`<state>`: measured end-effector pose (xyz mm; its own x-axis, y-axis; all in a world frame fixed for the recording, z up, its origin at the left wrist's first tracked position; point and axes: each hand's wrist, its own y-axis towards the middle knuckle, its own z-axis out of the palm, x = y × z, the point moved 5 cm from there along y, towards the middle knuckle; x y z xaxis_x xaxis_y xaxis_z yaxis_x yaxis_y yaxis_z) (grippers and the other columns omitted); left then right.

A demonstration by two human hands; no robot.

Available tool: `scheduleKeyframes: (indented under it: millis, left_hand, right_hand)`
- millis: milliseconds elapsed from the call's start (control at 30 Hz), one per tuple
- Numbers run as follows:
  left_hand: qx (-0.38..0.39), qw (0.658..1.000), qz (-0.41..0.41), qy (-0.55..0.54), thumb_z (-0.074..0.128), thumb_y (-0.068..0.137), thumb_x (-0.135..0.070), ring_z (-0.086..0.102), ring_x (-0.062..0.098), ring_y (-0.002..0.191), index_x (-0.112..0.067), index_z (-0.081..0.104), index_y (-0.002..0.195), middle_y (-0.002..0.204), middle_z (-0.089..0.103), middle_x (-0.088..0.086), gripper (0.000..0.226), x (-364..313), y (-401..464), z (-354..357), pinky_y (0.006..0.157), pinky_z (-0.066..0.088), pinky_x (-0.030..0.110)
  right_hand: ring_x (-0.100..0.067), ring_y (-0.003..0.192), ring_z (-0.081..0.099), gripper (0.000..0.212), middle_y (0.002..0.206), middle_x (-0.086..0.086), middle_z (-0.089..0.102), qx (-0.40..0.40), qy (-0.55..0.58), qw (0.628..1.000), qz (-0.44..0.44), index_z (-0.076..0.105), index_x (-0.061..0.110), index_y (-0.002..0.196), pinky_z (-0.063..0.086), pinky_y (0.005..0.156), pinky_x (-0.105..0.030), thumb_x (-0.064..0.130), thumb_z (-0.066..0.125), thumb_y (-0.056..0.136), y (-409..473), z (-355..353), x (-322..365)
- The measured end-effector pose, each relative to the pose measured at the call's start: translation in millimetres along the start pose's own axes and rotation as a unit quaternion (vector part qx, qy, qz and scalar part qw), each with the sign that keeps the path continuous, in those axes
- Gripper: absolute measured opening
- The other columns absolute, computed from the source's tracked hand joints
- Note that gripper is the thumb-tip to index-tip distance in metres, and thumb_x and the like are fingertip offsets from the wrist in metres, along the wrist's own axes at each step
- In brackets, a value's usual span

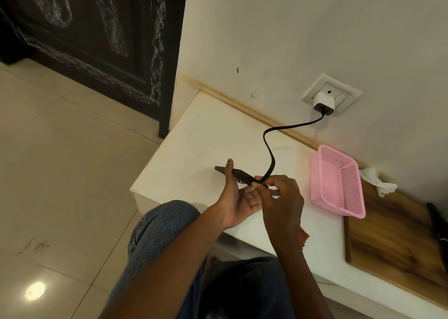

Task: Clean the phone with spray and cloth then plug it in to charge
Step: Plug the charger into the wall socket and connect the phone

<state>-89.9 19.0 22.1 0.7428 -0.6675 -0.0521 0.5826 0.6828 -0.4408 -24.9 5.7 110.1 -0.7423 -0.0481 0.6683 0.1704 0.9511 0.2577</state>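
My left hand (236, 197) holds a dark phone (240, 175) edge-on above the white table (194, 149), thumb over its top side. My right hand (278, 197) pinches the free end of a black charging cable (268, 149) right at the phone's near end. The cable curves up to a white charger adapter (323, 103) plugged into a wall socket (339, 93). Whether the plug is seated in the phone is hidden by my fingers. No spray bottle is in view.
A pink plastic basket (322, 173) stands on the table right of my hands. A crumpled white tissue or cloth (378, 183) lies by the wall behind it. A wooden board (392, 241) lies at the right. A dark door (97, 40) and tiled floor (60, 161) are to the left.
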Motion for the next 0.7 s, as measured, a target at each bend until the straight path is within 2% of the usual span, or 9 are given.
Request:
scheduleKeyframes:
  millis: [67,200,300,433,500,600,700]
  left_hand:
    - [-0.008,1.000,0.001,0.005,0.041,0.075,-0.078,0.068,0.015,0.050,-0.006,0.073,0.057,0.055,0.069,0.006,0.081,1,1,-1,0.048,0.054,0.023]
    - [-0.023,1.000,-0.004,0.001,0.043,0.075,-0.078,0.070,0.015,0.057,-0.005,0.074,0.059,0.053,0.067,0.004,0.081,1,5,-5,0.051,0.055,0.024]
    - [-0.023,0.999,-0.017,-0.024,0.051,0.071,-0.076,0.066,0.013,0.050,-0.003,0.073,0.067,0.054,0.064,0.002,0.077,3,8,-7,0.051,0.055,0.023]
    - [-0.017,0.999,-0.024,-0.045,0.054,0.071,-0.074,0.064,0.013,0.048,-0.001,0.065,0.093,0.062,0.063,0.003,0.077,3,12,-10,0.053,0.057,0.026]
    - [-0.022,1.000,-0.018,-0.003,0.048,0.073,-0.077,0.067,0.015,0.054,-0.002,0.060,0.108,0.072,0.064,0.006,0.083,1,14,-12,0.064,0.057,0.032]
    - [-0.023,0.998,-0.001,0.060,0.039,0.079,-0.076,0.071,0.017,0.060,-0.007,0.053,0.119,0.077,0.071,0.010,0.081,0,13,-12,0.088,0.044,0.049]
    - [-0.012,0.994,-0.002,0.110,0.036,0.079,-0.077,0.069,0.026,0.091,-0.008,0.052,0.124,0.102,0.065,0.012,0.083,0,11,-7,0.090,0.045,0.053]
  right_hand:
    - [-0.013,0.086,0.046,0.022,0.080,0.021,0.047,-0.010,-0.014,1.000,0.002,0.059,0.022,0.069,0.047,0.066,-0.028,0.010,0.076,0.076,0,1,-2]
    - [-0.009,0.090,0.035,0.025,0.090,0.010,0.046,-0.032,-0.034,0.999,0.008,0.056,0.022,0.069,0.034,0.063,-0.005,0.010,0.078,0.073,0,2,-7]
    - [-0.011,0.092,0.034,0.019,0.091,0.011,0.045,-0.039,-0.063,0.997,0.007,0.061,0.017,0.070,0.029,0.059,-0.009,0.011,0.079,0.072,0,6,-10]
    - [-0.015,0.091,0.036,0.014,0.090,0.007,0.049,-0.040,-0.081,0.996,-0.002,0.065,0.010,0.073,0.030,0.059,-0.015,0.010,0.079,0.072,3,10,-14]
    - [-0.015,0.089,0.037,0.013,0.087,0.007,0.049,-0.037,-0.091,0.995,-0.008,0.066,0.008,0.074,0.030,0.059,-0.018,0.010,0.078,0.072,3,10,-14]
    - [-0.011,0.080,0.047,0.017,0.078,0.010,0.053,0.007,-0.038,0.999,0.024,0.059,0.018,0.072,0.034,0.060,-0.012,0.012,0.074,0.077,-2,9,-23]
    - [-0.001,0.076,0.060,0.015,0.075,0.010,0.065,0.038,0.083,0.992,0.086,0.061,0.024,0.077,0.042,0.062,-0.003,0.013,0.071,0.082,-15,7,-34]
